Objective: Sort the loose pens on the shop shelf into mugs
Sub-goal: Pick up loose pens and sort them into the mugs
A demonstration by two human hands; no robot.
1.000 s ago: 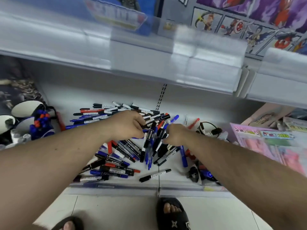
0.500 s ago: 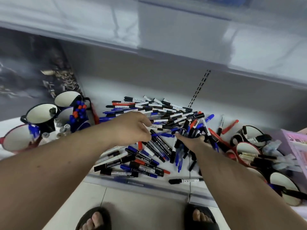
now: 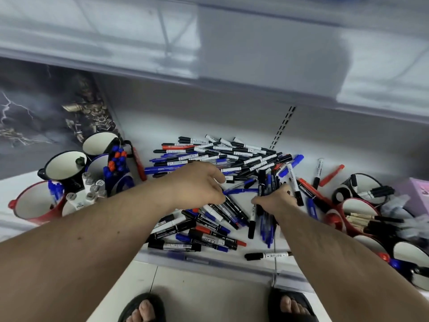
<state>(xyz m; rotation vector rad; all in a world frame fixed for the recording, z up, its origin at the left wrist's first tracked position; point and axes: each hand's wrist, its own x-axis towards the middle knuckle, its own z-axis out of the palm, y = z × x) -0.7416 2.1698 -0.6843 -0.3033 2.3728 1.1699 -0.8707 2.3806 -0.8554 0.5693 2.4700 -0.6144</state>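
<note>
- Half a second before this moment your right hand lay flatter over the pile with its fingers reaching out; here it was curled round a bundle of pens, blue and black, standing up between thumb and fingers.
- Your left hand had barely shifted. Its fingers were bent, and the tips pinched one thin blue pen that pointed across to the bundle in your right hand.
- That reads as you feeding singles from left to right, building a handful before any trip to a mug.
- The loose pile covered the middle of the shelf, from its back wall to its front edge; one black pen lay alone by the front lip.
- Mugs stood at both ends: a red mug and a blue mug toward the left end, and a second red mug toward the right end, each already holding pens.
- Most of the sorting was still ahead of you.
</note>
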